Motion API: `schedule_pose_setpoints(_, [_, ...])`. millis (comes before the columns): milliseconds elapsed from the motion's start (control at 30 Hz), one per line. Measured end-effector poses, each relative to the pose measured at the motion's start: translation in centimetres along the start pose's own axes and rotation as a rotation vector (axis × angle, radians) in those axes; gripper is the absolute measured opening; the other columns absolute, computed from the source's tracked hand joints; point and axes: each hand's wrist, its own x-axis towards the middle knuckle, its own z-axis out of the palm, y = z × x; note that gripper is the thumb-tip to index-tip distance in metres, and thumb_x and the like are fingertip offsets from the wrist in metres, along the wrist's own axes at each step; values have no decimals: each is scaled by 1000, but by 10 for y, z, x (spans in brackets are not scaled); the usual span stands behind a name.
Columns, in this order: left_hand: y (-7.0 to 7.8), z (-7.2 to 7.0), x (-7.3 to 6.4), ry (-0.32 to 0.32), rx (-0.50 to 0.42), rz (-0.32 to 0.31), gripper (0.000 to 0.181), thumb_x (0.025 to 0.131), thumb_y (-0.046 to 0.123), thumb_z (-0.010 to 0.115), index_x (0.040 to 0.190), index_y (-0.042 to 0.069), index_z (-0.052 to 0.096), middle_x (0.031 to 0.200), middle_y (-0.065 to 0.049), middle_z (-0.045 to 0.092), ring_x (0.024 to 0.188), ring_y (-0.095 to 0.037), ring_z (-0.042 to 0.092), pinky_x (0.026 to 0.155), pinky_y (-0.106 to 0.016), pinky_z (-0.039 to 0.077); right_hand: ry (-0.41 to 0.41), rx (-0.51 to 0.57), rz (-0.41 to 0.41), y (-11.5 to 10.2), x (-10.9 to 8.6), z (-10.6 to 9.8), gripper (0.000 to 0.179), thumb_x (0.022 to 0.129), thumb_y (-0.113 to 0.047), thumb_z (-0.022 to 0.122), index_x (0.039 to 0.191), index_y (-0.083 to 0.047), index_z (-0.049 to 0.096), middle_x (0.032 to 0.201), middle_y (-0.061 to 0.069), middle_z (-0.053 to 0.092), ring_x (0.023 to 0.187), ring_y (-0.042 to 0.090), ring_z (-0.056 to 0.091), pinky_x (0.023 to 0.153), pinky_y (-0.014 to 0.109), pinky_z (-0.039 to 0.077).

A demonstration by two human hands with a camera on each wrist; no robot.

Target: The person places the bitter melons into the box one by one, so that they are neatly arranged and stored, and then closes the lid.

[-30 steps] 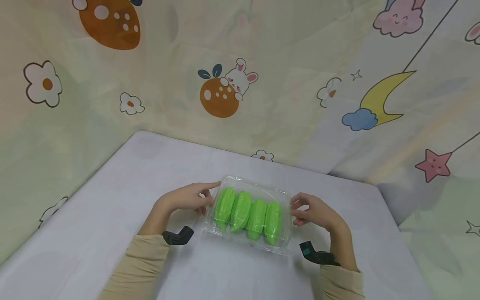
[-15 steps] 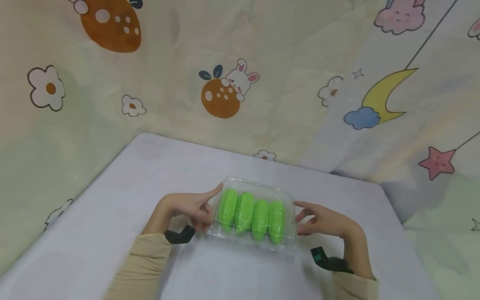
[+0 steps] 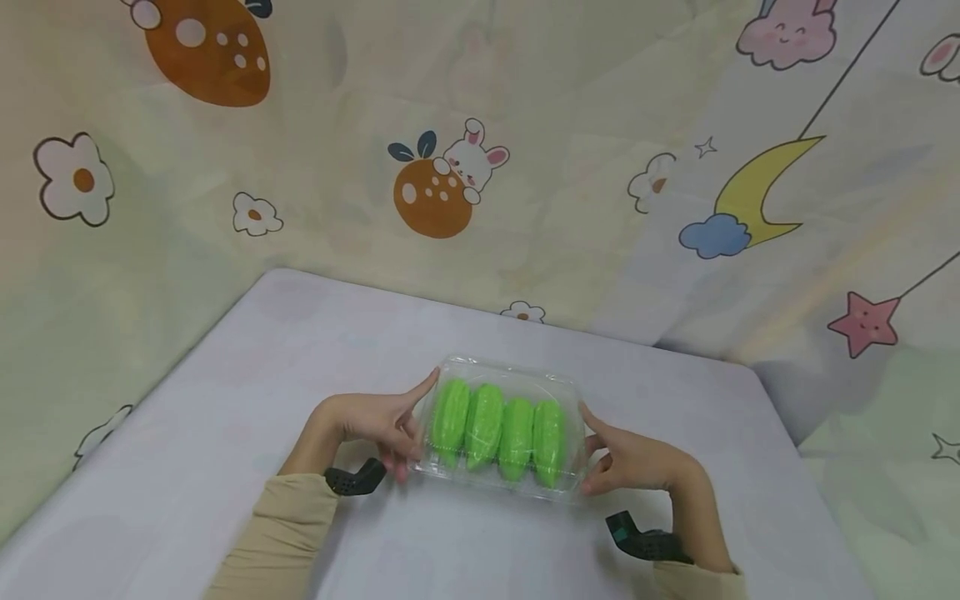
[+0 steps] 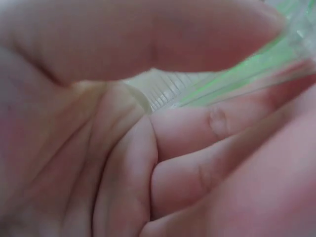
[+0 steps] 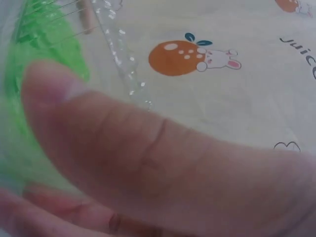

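A clear plastic clamshell box (image 3: 525, 379) sits mid-table, with several bright green, ridged, oblong pieces (image 3: 483, 425) side by side inside it. My left hand (image 3: 375, 419) grips the box's left side, one digit stretched up along the edge and the other fingers lower down. At the opposite side, my right hand (image 3: 633, 460) holds the box between thumb and fingers. In the left wrist view, the box's ribbed wall (image 4: 168, 91) shows between thumb and curled fingers. The right thumb (image 5: 98, 113) lies across the box's side in the right wrist view; the fingertips below are partly hidden.
The white table (image 3: 315, 333) extends around the box, its back edge meeting a patterned cloth backdrop (image 3: 570, 208). Black wrist cameras (image 3: 356, 477) are strapped to both wrists, just above the tabletop and near the box's front corners.
Both hands have shifted their fingers along the box's sides; the right hand has changed from fingertips near the edge to a thumb-and-finger grip. The box stays in nearly the same place.
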Motion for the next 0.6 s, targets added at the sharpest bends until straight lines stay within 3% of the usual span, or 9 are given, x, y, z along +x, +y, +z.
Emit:
schedule_pose_setpoints(233, [1, 1, 2, 19, 28, -1, 122, 81, 4, 69, 142, 42, -30, 83, -20, 67, 57, -22, 67, 52, -30, 54, 39, -93, 28, -10, 5, 5, 127, 71, -24, 83, 151, -19, -16, 98, 9, 64, 86, 20, 64, 76, 33, 51])
schedule_pose_setpoints(367, [2, 3, 2, 14, 22, 1, 126, 79, 8, 73, 141, 43, -31, 84, -20, 68, 55, -20, 65, 51, -27, 52, 57, -141, 43, -16, 4, 6, 127, 71, -24, 83, 152, -18, -15, 87, 5, 66, 83, 20, 62, 73, 34, 49])
schedule_pose_setpoints(600, [1, 3, 4, 6, -2, 2, 127, 79, 5, 72, 141, 43, -32, 81, -18, 67, 53, -18, 63, 50, -26, 52, 50, -116, 50, -20, 2, 7, 127, 72, -22, 83, 152, -19, -15, 86, 6, 65, 81, 20, 64, 74, 34, 50])
